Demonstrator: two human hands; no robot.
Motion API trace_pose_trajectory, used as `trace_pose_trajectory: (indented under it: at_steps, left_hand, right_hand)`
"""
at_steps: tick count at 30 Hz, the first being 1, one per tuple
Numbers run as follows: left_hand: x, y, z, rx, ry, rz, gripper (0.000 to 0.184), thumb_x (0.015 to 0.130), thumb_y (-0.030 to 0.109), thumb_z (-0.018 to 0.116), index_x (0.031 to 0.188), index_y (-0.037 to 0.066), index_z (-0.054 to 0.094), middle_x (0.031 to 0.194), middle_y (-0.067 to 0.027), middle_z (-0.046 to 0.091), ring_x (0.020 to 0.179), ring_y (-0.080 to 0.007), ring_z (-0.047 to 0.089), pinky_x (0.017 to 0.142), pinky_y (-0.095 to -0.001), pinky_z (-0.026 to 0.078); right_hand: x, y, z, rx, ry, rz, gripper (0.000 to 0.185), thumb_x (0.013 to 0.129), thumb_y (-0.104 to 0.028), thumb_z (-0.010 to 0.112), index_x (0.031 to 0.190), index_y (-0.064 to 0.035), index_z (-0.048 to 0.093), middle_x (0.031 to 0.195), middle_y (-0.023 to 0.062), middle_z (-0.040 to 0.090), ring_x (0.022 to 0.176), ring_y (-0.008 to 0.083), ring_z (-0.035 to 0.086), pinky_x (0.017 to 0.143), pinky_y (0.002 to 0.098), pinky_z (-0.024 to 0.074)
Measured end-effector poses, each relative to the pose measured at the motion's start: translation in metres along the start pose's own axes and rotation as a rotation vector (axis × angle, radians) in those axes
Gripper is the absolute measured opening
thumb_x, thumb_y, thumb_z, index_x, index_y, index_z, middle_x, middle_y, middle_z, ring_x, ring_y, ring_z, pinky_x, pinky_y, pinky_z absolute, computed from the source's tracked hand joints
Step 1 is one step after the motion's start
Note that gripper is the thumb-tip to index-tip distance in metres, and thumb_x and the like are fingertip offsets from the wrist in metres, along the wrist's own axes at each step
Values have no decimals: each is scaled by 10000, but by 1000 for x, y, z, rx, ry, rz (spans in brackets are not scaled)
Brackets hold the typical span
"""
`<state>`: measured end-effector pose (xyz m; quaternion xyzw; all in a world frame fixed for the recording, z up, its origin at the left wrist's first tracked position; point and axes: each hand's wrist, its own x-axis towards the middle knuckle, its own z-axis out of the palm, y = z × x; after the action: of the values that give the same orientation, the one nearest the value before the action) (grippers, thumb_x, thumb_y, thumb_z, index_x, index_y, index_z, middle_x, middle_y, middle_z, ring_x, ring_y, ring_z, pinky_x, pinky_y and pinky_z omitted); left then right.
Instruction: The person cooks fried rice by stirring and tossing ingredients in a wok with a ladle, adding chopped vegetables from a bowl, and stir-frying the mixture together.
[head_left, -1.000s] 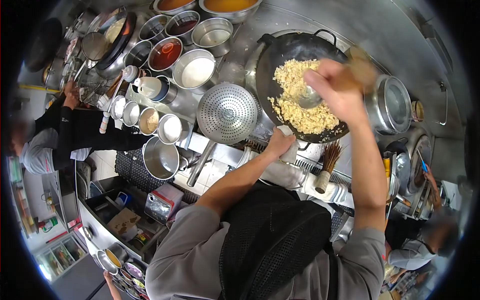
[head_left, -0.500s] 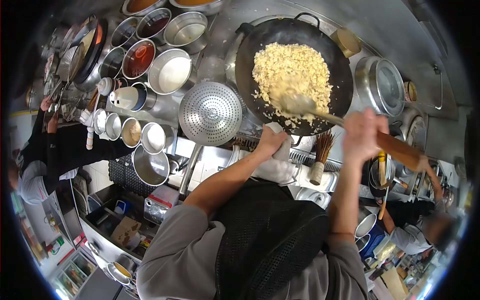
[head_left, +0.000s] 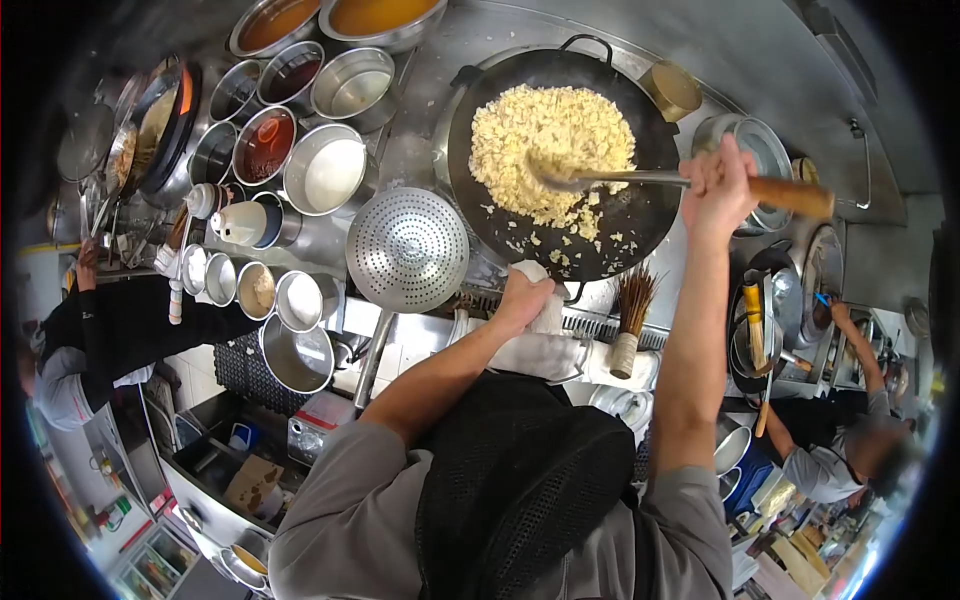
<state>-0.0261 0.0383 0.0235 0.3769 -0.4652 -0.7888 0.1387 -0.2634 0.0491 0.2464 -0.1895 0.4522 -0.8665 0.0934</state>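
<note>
Head view. The wok point(head_left: 650, 225) sits at the upper centre, with a loop handle at its far rim and another at its near rim. Crumbled yellow food point(head_left: 560, 125) is heaped in its far left part; loose bits dot the bare black metal nearer the person. The right hand point(head_left: 718, 190) is closed around the ladle point(head_left: 640, 177) where the metal shaft meets the wooden handle. The ladle extends leftward over the wok, its head in the food. The left hand point(head_left: 524, 298) grips a folded white cloth point(head_left: 547, 318) at the near rim, beside the near loop handle.

Left of the wok, the strainer point(head_left: 408, 250), round and perforated, lies with its handle toward the person. Beyond it stand metal bowls of white, red, dark and orange contents. Four small cups form a row at left, near a squeeze bottle point(head_left: 240, 223). A brush point(head_left: 627, 335) lies just right of the cloth, bristles toward the wok. A lidded pot point(head_left: 765, 160) stands behind the right hand. Co-workers appear at both edges.
</note>
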Motion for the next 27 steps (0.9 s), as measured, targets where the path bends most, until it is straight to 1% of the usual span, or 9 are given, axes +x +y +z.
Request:
trace_pose_trajectory:
  at_steps: [6, 8, 9, 11, 15, 19, 21, 23, 27]
  left_hand:
    - [10, -15, -2, 152, 197, 71, 78, 786, 44, 623, 805, -31, 611, 762, -62, 627, 683, -156, 591, 597, -339, 477]
    - [1, -3, -3, 104, 187, 27, 87, 787, 49, 627, 811, -33, 611, 766, -65, 628, 685, -152, 588, 596, -340, 474]
    - [1, 5, 0, 56, 166, -8, 95, 787, 53, 630, 816, -35, 611, 769, -69, 629, 687, -148, 586, 594, -340, 471]
    - [12, 2, -1, 64, 140, -11, 181, 784, 60, 640, 920, -50, 594, 832, -98, 639, 750, -183, 606, 684, -358, 492]
    - [3, 3, -6, 144, 82, 54, 391, 786, 76, 670, 1112, -92, 533, 932, -150, 658, 836, -242, 642, 785, -378, 522]
    - [5, -9, -3, 176, 232, 47, 292, 789, 53, 649, 1041, -67, 566, 950, -146, 652, 872, -247, 641, 798, -365, 513]
    - [12, -23, -3, 166, 259, 93, 294, 789, 55, 648, 1043, -70, 565, 955, -148, 654, 875, -246, 641, 792, -370, 515]
    - [16, -28, -5, 162, 229, 83, 275, 787, 50, 643, 1024, -71, 576, 956, -145, 659, 869, -237, 640, 776, -380, 518]
    - [18, -38, -8, 221, 218, 81, 238, 786, 46, 643, 993, -62, 595, 945, -130, 662, 858, -227, 639, 770, -373, 518]
  right_hand:
    - [36, -106, 7, -199, 37, -138, 392, 941, -132, 650, 636, -153, 405, 483, -34, 334, 409, 103, 326, 421, 293, 295]
    - [41, -40, -21, -368, 379, -209, 336, 927, -115, 648, 646, -133, 465, 489, 3, 426, 405, 130, 412, 413, 315, 395]
    - [41, 4, -53, -223, 154, -202, 317, 907, -92, 672, 669, -127, 466, 506, 24, 459, 419, 149, 464, 403, 335, 412]
    - [15, 12, -3, -45, 128, 27, 319, 894, -56, 689, 693, -128, 453, 525, 8, 434, 399, 130, 400, 379, 319, 329]
    - [27, -31, 54, -205, -84, 14, 231, 913, -54, 653, 736, -99, 511, 534, -14, 396, 406, 109, 355, 389, 306, 307]
    - [38, -83, 77, -222, -174, -91, 142, 930, -74, 619, 798, -57, 572, 548, 7, 454, 424, 101, 387, 405, 301, 334]
    - [46, -46, 70, -225, -133, -162, 333, 942, -138, 650, 661, -125, 472, 518, -14, 372, 419, 99, 314, 443, 301, 314]
    - [26, 34, 56, -321, -157, 103, 188, 899, -63, 685, 750, -70, 570, 522, -20, 405, 409, 109, 383, 423, 303, 356]
    - [23, 5, 95, -576, -330, 167, 284, 890, -150, 723, 698, -91, 522, 545, -28, 432, 409, 98, 395, 402, 287, 313]
